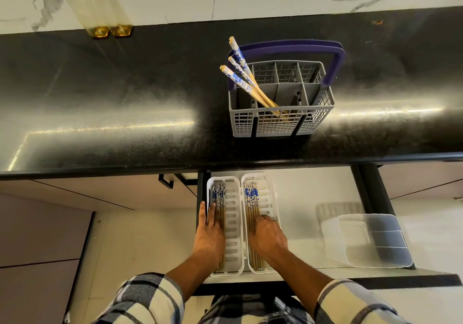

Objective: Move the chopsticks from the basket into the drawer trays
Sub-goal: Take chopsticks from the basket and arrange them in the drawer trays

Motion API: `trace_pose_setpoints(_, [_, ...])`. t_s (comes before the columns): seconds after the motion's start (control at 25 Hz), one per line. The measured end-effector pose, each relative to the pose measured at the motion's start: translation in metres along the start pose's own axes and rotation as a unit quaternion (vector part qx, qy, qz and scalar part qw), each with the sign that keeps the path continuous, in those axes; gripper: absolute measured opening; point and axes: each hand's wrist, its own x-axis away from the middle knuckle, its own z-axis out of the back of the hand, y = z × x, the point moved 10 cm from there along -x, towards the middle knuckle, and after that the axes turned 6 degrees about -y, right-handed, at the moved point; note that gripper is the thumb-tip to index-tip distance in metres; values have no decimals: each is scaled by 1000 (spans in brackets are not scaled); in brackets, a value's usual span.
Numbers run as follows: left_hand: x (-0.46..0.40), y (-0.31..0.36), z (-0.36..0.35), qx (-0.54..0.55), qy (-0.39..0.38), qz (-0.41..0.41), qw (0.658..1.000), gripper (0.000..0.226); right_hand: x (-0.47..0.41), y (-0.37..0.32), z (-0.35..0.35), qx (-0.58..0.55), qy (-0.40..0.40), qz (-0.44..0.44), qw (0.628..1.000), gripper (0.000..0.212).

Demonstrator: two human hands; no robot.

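Observation:
A grey cutlery basket with a purple handle stands on the black counter. Several wooden chopsticks with blue-and-white tops lean out of its left side. Below, in the open drawer, lie two white slotted trays side by side. The left tray holds several chopsticks along its left side, and my left hand rests flat on them, fingers apart. The right tray holds several chopsticks, with my right hand lying over their lower part, fingers curled down. Whether either hand grips anything is unclear.
A clear plastic container sits at the right of the white drawer floor. The black counter edge overhangs the drawer's back. Two amber glass feet stand at the counter's far left. Cabinet fronts lie to the left.

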Motion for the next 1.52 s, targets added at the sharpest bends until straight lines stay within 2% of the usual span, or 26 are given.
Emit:
trace_pose_setpoints(0.56, [2, 0, 2, 29, 11, -31, 999, 90, 1, 1, 1, -3, -3, 8, 1000, 26])
trace_pose_setpoints(0.72, [1, 3, 11, 54, 40, -34, 997, 84, 1, 0, 2, -1, 0, 10, 1000, 27])
trace_pose_setpoints(0.92, [0, 22, 27, 74, 89, -81, 990, 74, 1, -1, 3, -1, 4, 4, 1000, 25])
trace_pose_setpoints(1.16, [-8, 22, 18, 57, 85, -105, 989, 68, 2, 2, 1, 1, -4, 3, 1000, 25])
trace_pose_setpoints(1.52, [-11, 13, 3, 46, 62, -76, 994, 75, 2, 0, 2, -2, -9, 1, 1000, 26])
